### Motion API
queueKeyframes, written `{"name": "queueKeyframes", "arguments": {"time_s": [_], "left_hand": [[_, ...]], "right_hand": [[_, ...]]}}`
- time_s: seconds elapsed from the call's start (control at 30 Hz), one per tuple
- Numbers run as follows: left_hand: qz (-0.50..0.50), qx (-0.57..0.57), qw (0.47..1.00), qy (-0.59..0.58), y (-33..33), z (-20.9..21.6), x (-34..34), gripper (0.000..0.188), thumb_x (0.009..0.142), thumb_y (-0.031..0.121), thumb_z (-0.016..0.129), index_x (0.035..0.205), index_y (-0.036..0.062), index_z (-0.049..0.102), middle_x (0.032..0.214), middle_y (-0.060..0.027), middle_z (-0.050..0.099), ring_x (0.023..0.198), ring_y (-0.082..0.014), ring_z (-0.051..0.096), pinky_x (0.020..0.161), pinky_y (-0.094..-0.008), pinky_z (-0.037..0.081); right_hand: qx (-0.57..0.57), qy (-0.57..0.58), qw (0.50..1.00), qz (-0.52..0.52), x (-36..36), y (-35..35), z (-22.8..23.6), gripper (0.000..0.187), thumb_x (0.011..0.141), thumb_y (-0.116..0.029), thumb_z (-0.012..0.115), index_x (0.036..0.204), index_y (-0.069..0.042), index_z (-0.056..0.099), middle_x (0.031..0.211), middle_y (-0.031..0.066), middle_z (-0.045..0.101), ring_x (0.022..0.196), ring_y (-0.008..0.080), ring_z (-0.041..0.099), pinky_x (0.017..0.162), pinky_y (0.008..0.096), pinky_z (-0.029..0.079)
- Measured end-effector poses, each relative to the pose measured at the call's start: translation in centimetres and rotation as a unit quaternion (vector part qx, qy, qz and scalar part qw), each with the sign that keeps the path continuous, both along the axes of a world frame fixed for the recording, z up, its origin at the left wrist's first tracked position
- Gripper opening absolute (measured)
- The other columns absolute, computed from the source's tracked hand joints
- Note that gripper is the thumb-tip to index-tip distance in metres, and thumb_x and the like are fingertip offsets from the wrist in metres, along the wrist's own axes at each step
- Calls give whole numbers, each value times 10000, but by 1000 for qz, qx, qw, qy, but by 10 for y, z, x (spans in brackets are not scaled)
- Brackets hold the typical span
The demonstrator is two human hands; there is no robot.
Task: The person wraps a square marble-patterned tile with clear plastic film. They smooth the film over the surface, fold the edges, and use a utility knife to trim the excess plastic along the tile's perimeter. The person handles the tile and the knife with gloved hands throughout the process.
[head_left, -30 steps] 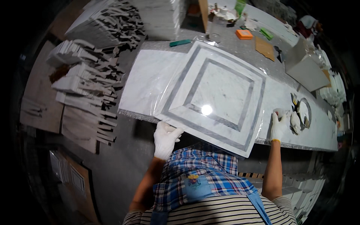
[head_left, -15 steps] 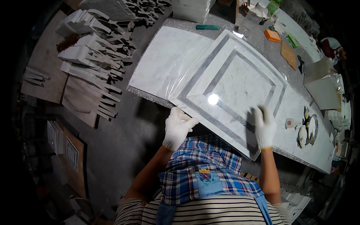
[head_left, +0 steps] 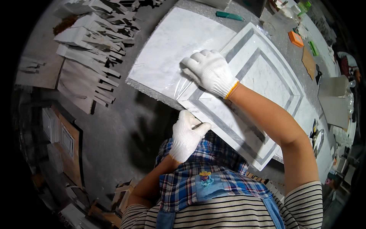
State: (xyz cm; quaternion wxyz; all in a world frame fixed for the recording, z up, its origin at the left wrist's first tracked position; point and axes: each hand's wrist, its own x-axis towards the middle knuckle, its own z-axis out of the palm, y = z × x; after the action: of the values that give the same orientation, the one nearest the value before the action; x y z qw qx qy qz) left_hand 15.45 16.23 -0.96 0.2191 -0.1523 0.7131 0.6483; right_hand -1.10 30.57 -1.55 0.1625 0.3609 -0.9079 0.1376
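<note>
A square marble panel [head_left: 263, 76] with grey inlaid border bands lies on a speckled table, its near edge overhanging. My left hand [head_left: 188, 135], in a white knit glove, is closed at the panel's near-left corner, the thumb along the edge; its fingers are partly hidden beneath. My right hand [head_left: 211, 72], gloved in white with a yellow cuff hem, reaches across the panel to its left edge. Its fingers extend over a pale marble slab [head_left: 164, 57] beside the panel. Clear plastic film [head_left: 182, 86] shows below this hand; whether the fingers grip it I cannot tell.
A green bar [head_left: 230, 16], an orange box [head_left: 296, 39] and a brown board piece [head_left: 308, 63] lie on the table's far side. Stacked stone strips [head_left: 87, 57] stand at left. A pale box [head_left: 333, 101] stands at right.
My right hand has swung left across the panel, from its near-right part to its left edge. The left hand stays at the near-left corner. The view has shifted slightly.
</note>
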Motion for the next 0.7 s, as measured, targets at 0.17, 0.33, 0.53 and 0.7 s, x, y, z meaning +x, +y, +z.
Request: {"name": "queueKeyframes", "arguments": {"time_s": [0.17,0.33,0.53,0.7], "left_hand": [[10,10,1000,17,1,-5,1,370,850,38,791,1088,-84,535,956,-151,729,778,-131,696,647,-273,589],[-26,-58,998,19,-1,-7,-4,407,821,86,830,1059,-85,547,904,-142,738,788,-122,697,688,-288,582],[-56,-98,993,41,-3,-4,-4,440,790,121,867,1026,-68,548,902,-134,750,782,-147,714,748,-298,579],[-79,-103,991,31,-8,-1,-7,502,765,157,897,1029,-73,537,899,-151,767,802,-178,742,768,-311,589]], "right_hand": [[18,-2,1000,15,-1,-2,-3,236,952,-369,650,977,-136,683,841,59,686,806,259,679,719,413,525],[33,-25,999,34,-4,-1,1,231,946,-367,654,979,-141,685,855,63,686,819,260,680,729,405,526],[46,-33,998,37,-6,-2,0,224,959,-346,658,1060,-149,692,893,54,713,842,268,694,747,419,534],[45,-37,997,44,-7,-4,1,210,961,-334,662,1052,-148,694,895,54,713,838,267,694,741,415,536]]}}
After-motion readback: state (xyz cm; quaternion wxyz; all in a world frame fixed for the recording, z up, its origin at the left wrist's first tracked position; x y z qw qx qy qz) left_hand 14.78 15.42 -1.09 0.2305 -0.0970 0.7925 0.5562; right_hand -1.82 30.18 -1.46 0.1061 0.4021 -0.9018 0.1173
